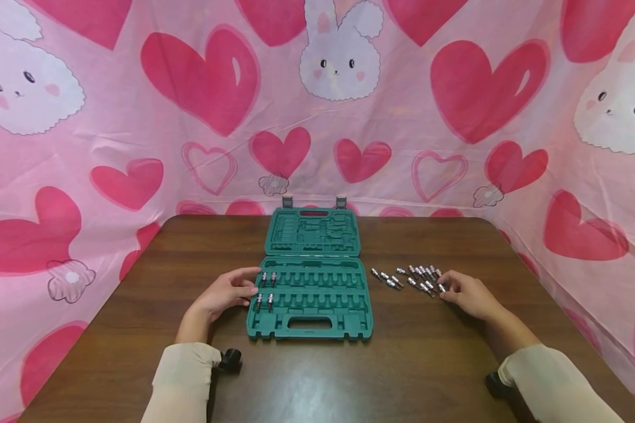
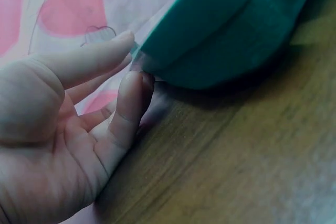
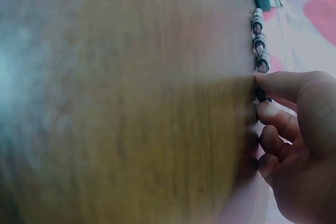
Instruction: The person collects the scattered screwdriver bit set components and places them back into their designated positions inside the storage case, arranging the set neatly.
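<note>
A green plastic socket case (image 1: 309, 314) lies unfolded on the table, with several bit sockets (image 1: 270, 302) standing in the left slots of its two rows. My left hand (image 1: 227, 294) rests at the case's left edge; in the left wrist view its fingertips (image 2: 126, 40) are right at the green rim. On the right, my right hand (image 1: 468, 296) pinches a small chrome bit socket (image 1: 441, 288) between thumb and index finger, at the near right end of a loose group of bit sockets (image 1: 423, 271). That pinched piece is mostly hidden by the fingertips in the right wrist view.
The case's lid (image 1: 312, 232) lies back behind the base, two latches (image 1: 341, 202) at its far edge. Several more loose bit sockets (image 1: 391, 283) lie between case and right hand. A pink heart-print cloth (image 1: 317, 117) hangs behind the brown wooden table (image 1: 307, 382).
</note>
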Demonstrator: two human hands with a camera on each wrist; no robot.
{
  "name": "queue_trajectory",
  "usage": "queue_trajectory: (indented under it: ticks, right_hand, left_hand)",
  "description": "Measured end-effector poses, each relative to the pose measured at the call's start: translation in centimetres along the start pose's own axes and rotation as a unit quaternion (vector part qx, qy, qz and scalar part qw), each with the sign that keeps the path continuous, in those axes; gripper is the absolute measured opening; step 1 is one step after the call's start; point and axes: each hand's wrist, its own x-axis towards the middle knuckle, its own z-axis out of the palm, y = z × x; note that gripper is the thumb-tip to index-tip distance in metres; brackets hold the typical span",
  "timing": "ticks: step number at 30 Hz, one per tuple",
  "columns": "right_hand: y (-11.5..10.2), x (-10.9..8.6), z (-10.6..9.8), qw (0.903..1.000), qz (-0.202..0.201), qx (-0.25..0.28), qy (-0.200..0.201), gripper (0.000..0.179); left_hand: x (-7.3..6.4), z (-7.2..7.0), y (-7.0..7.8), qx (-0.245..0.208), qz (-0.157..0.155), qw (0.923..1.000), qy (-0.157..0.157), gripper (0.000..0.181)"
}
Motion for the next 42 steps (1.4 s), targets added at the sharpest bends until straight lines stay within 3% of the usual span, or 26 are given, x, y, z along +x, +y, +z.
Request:
queue_trajectory:
  ticks: [8,18,29,42]
  right_hand:
    - [0.0,0.1,0.1,0.9999,0.0,-0.013,0.004,0.021]
    - [-0.7,0.1,-0.6,0.9996,0.016,-0.022,0.011,0.019]
    - [-4.0,1.2,-0.5,0.9985,0.006,0.037,0.041,0.021]
    - [-8.2,2.8,2.4,0.9902,0.009,0.136,0.03,0.017]
  left_hand:
    - [0.0,0.1,0.1,0.024,0.004,0.9997,-0.002,0.057]
    - [0.3,0.4,0.3,0.02,-0.021,0.9996,0.006,0.058]
    - [0.2,0.1,0.2,0.017,-0.02,0.9997,-0.004,0.066]
    - [0.4,-0.1,0.1,0.025,-0.01,0.9994,-0.02,0.069]
